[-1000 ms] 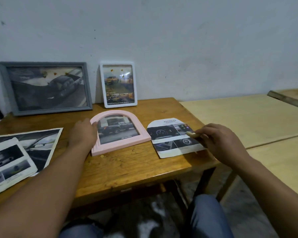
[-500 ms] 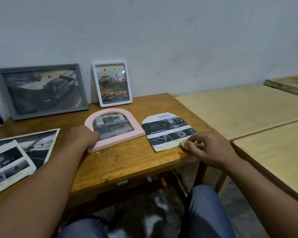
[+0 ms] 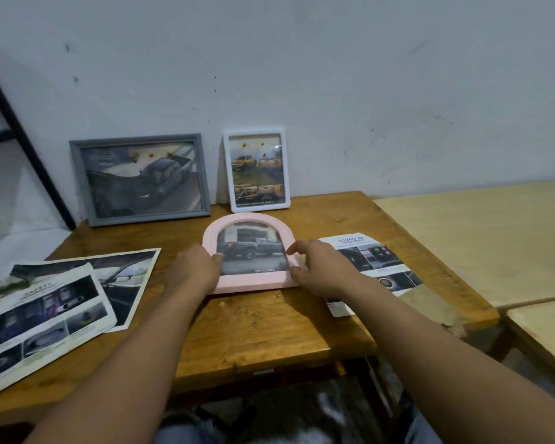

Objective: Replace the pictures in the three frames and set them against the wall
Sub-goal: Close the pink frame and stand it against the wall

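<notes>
A pink arched frame [image 3: 249,221] with a dark pickup picture lies on the brown wooden table [image 3: 269,325]. My left hand [image 3: 193,270] grips its left edge and my right hand [image 3: 318,267] grips its right edge, thumbs on the front. Leaning upright on the wall behind are a grey frame [image 3: 140,179] with a dark car picture and a white frame [image 3: 257,169] with orange trucks.
An arch-cut car brochure page [image 3: 375,261] lies right of the pink frame, partly under my right forearm. Two loose brochure pages [image 3: 45,312] lie at the table's left. Pale wooden tables [image 3: 481,238] adjoin on the right. A black metal bar [image 3: 23,136] slants at far left.
My right hand left the arch-cut page and came over to the pink frame's right edge. The frame now sits squarer between both hands, and the camera has shifted right.
</notes>
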